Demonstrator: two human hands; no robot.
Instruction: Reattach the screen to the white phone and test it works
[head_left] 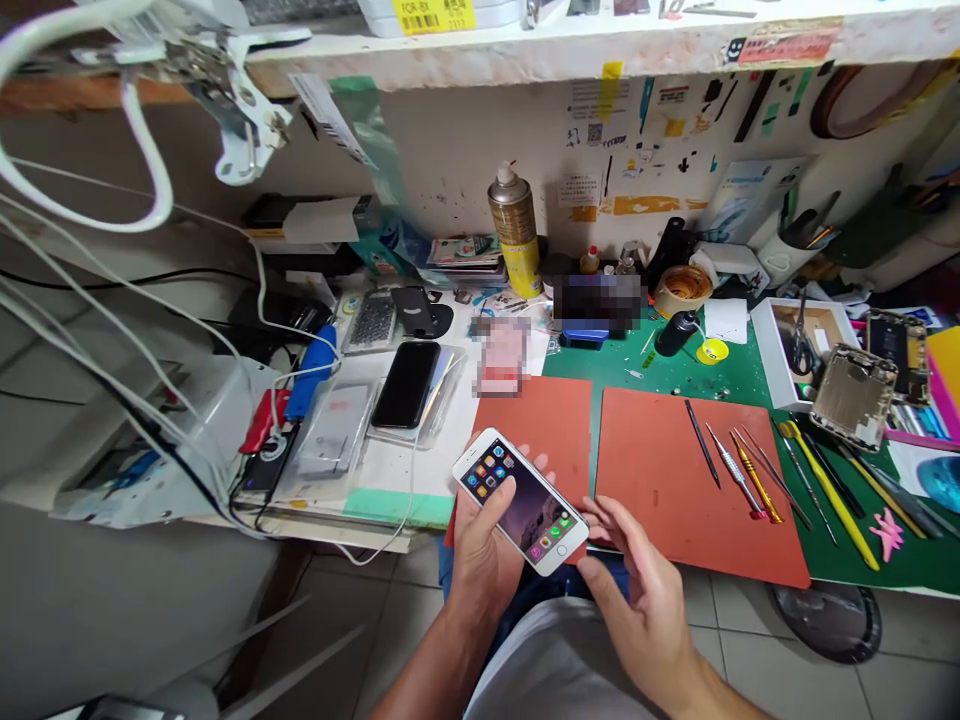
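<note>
A white smartphone (529, 510) with a lit home screen of app icons lies tilted in my left hand (484, 545). The left thumb rests over the upper part of its screen, and the fingers reach behind it to the far edge. Close by the phone's home-button end is my right hand (637, 580), its fingers apart and holding nothing; whether a fingertip touches the phone's edge I cannot tell. Beneath and beyond the phone lies a red-brown mat (540, 420).
A second red-brown mat (675, 480) bears screwdrivers (739, 472) and tweezers (776, 475). A black phone (406, 385) lies on clear packaging at left. Opened phone housings (855, 395) lean by a white box (765, 330). A spray can (516, 235) stands at the back; cables (127, 290) hang left.
</note>
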